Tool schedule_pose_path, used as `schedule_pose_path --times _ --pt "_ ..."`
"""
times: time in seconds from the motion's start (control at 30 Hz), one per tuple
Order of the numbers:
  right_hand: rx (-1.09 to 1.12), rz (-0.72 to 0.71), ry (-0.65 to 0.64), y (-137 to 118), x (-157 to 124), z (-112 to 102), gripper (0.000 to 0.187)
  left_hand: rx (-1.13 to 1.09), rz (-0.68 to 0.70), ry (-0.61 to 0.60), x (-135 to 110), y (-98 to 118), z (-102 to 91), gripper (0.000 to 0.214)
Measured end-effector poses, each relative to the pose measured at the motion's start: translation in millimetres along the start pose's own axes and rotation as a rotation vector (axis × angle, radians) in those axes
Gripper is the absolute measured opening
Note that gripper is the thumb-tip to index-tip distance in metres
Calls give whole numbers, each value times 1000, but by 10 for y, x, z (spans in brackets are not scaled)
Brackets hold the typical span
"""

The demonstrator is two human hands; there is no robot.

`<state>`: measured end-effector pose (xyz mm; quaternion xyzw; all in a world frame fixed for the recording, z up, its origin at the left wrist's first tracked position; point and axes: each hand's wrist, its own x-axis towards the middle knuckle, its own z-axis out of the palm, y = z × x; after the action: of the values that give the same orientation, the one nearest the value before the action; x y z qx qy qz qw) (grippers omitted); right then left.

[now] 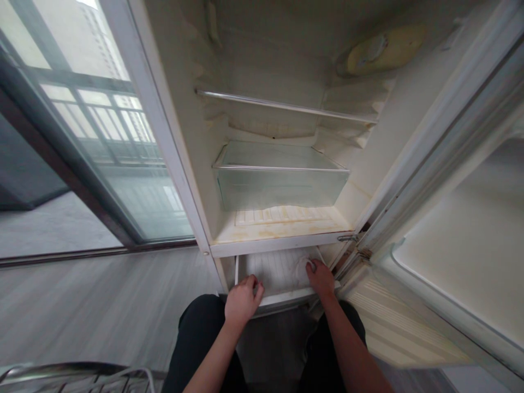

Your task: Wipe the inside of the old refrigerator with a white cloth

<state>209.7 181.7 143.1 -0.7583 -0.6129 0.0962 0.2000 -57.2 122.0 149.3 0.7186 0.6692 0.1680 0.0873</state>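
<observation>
A pulled-out white drawer (273, 268) with a ribbed floor lies low in an open refrigerator, in front of my knees. My right hand (321, 278) pinches a crumpled white cloth (303, 268) against the drawer floor at its right side. Over the front left corner of the drawer is my left hand (244, 299), its fingers loosely bent and the thumb apart from them. Nothing shows between those fingers, though their undersides are hidden.
Above the drawer is a stained compartment floor (282, 217), then a clear bin (282, 188) and a glass shelf (286, 105). The refrigerator door (462, 218) hangs open on the right. A sliding glass door (135, 136) stands left, and a metal rack (82, 376) sits at the lower left.
</observation>
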Motion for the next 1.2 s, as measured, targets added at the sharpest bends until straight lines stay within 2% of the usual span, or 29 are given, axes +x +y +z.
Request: schedule_pose_path --times 0.17,0.43,0.6,0.73,0.87,0.93,1.0,1.07,1.1,1.13,1.2 --pt "0 0 10 8 2 11 42 14 -13 -24 17 14 -22 27" --pt "-30 -10 -40 27 37 27 36 25 -55 -90 60 13 -13 31" --pt "-48 -12 -32 42 55 58 30 54 -82 -164 89 29 -32 38" --pt "35 -9 27 71 37 75 36 83 -85 -199 101 41 -47 44" --pt "416 18 139 131 28 40 42 71 -57 -201 101 25 -31 43" --pt "754 110 188 136 -35 3 39 68 -47 -195 99 15 -27 42" --pt "1175 262 220 112 -196 -39 38 71 -49 -188 97 15 -33 41" --pt "1582 381 181 70 -458 -88 40 73 -51 -179 95 23 -47 39" --pt "1738 407 113 48 -607 -124 40 72 -52 -175 95 29 -55 39" --pt "1841 376 46 26 -753 -176 41 69 -55 -172 95 33 -62 38" --pt "1905 319 -1 -33 -980 -364 43 61 -63 -173 97 38 -69 38"
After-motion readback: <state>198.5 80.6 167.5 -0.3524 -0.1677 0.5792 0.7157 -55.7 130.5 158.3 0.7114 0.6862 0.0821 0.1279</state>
